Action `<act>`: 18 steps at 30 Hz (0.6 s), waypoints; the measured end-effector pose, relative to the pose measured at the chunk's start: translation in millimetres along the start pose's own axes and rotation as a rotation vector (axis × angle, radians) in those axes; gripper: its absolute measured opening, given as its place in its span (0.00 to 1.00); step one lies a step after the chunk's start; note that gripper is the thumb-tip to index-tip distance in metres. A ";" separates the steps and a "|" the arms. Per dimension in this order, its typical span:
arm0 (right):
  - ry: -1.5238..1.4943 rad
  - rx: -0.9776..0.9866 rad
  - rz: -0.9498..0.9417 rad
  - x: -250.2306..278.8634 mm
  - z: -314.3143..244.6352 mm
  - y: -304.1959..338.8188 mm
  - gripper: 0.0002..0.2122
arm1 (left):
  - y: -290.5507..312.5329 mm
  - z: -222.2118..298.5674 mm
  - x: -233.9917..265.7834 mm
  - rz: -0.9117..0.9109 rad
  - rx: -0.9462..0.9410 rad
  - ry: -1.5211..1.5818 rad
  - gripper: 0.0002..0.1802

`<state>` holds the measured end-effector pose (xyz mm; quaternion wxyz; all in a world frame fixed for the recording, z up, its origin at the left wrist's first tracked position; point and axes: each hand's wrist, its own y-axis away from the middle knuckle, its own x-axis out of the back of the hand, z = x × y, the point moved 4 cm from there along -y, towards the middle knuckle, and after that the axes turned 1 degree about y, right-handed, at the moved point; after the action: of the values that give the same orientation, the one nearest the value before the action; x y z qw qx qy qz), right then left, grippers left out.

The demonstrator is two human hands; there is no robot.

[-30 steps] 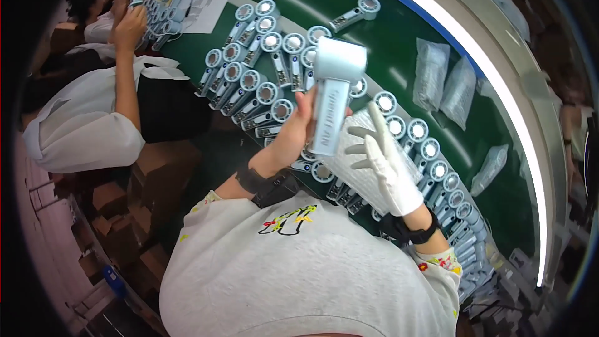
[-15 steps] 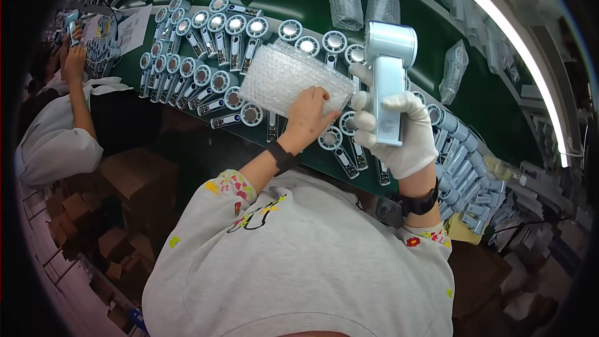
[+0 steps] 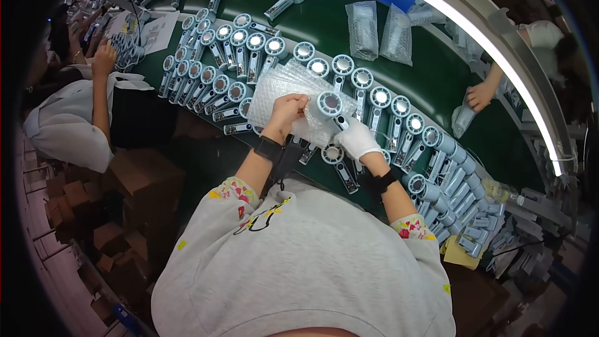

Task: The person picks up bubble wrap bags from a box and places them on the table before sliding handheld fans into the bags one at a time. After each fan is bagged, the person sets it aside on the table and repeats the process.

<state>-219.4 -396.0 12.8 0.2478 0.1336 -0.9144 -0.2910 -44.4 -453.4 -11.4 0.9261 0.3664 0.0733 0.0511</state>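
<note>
A stack of clear bubble-wrap bags (image 3: 269,95) lies over the handheld fans in front of me. My bare left hand (image 3: 287,114) is closed at the near edge of the bags, its thumb and fingers pinching the bubble wrap. Beside it, my white-gloved right hand (image 3: 358,140) grips a light-blue handheld fan (image 3: 329,104) by its handle. The fan's round head faces up against the right end of the bags, next to my left fingertips. Whether the head is inside a bag I cannot tell. My right fingers are partly hidden.
Rows of handheld fans (image 3: 254,42) cover the green table (image 3: 324,6); more are piled at the right (image 3: 458,184). Two bubble-wrapped packages (image 3: 362,31) lie at the back. Another person's hand (image 3: 481,96) touches a wrapped package at the right. Someone sits at the left. Cardboard boxes (image 3: 146,175) stand below.
My right hand has lowered the fan and brought it left to the bags, turning its head upward. My left hand has moved left and now pinches the wrap. Another person's hand has appeared at the right.
</note>
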 end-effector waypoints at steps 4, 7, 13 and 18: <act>0.342 0.077 0.009 5.2 -16.1 -0.3 0.12 | 36.6 23.0 -28.2 0.016 -0.550 -0.488 0.05; -0.306 -0.108 -0.403 11.6 -17.3 5.3 0.13 | 85.9 41.1 -42.5 -0.007 -0.854 -0.712 0.03; -1.385 -0.176 -0.858 29.8 -103.1 25.6 0.21 | 127.0 106.8 -16.6 -0.072 -1.028 -0.666 0.01; -1.441 0.018 -0.886 43.7 -95.1 0.3 0.17 | 101.0 204.1 -38.5 -0.346 -0.831 -0.464 0.02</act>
<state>-205.8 -457.0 96.8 -0.5340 0.2634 -0.7141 -0.3681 -51.1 -522.8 208.8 0.9805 -0.0487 -0.1015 -0.1610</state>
